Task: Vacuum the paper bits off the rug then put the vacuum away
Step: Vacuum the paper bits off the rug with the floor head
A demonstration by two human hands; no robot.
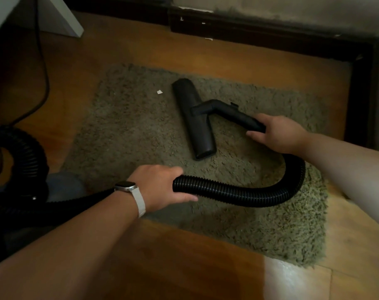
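Observation:
A shaggy olive rug point(128, 135) lies on the wooden floor. One white paper bit point(159, 92) rests on its far left part. The black vacuum floor nozzle point(194, 120) lies flat on the rug just right of the paper. My right hand point(277, 133) grips the rigid black handle tube point(229, 111) behind the nozzle. The ribbed black hose point(249, 194) curves from that hand down and left. My left hand point(160, 187), with a watch on the wrist, is closed around the hose near the rug's front edge.
More coiled hose point(22, 152) and the dark vacuum body sit at the far left. A black cable point(43, 68) runs along the floor by a white furniture leg point(61, 18). A dark skirting board point(270, 37) lines the wall behind and to the right.

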